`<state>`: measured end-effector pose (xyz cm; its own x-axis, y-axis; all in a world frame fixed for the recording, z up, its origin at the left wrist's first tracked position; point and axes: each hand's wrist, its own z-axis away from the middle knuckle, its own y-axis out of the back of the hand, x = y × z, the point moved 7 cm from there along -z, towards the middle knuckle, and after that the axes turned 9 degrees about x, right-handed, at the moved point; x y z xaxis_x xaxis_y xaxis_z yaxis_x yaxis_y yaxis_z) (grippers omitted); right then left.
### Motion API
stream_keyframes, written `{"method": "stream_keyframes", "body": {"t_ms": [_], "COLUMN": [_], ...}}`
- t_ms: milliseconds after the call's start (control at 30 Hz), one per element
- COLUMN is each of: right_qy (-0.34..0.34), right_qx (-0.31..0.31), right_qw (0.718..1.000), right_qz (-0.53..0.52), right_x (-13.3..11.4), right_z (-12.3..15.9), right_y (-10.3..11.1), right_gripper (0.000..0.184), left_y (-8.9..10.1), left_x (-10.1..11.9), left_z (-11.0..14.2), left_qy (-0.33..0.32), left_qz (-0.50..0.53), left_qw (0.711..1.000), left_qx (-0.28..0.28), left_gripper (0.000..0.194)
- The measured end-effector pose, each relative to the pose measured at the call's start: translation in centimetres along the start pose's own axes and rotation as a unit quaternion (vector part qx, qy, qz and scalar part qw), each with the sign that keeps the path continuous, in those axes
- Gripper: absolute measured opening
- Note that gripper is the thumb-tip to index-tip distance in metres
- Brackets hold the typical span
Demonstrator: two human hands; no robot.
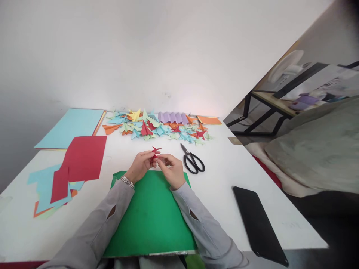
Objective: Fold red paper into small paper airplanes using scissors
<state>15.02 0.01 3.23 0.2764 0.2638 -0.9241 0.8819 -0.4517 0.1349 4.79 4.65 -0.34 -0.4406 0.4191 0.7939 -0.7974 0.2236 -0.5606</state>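
Observation:
Between the fingertips of both hands is a small folded piece of red paper [156, 150], with pointed tips showing above my fingers. My left hand [141, 164] pinches it from the left, a metal watch band round that wrist. From the right, my right hand [172, 170] closes thumb and fingers on its lower part, and my fingers partly hide it. Both hands are above the far edge of a green sheet [151, 213]. Black-handled scissors [193, 160] lie to the right of my right hand, partly opened.
A heap of small folded paper shapes [159, 129] lines the wall. At left lie stacked blue sheets [71, 127], a red sheet [86, 157] and paper scraps [50, 186]. A black flat object [258, 220] rests near the right edge. Grey fabric [311, 145] hangs beyond the table.

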Motion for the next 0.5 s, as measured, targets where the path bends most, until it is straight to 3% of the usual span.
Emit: {"method": "stream_keyframes", "body": {"t_ms": [233, 500], "right_qy": [0.018, 0.028], "right_qx": [0.007, 0.002], "right_qw": [1.0, 0.999], "right_qz": [0.009, 0.016], "right_x": [-0.07, -0.09], "right_z": [0.03, 0.1], "right_y": [0.18, 0.11], "right_gripper": [0.015, 0.014], "left_y": [-0.26, -0.38], "left_x": [0.11, 0.19], "left_z": [0.18, 0.2], "left_qy": [-0.015, -0.017], "left_qz": [-0.012, -0.002], "left_qw": [0.999, 1.0], "left_qx": [-0.026, -0.017], "left_gripper": [0.022, 0.018]}}
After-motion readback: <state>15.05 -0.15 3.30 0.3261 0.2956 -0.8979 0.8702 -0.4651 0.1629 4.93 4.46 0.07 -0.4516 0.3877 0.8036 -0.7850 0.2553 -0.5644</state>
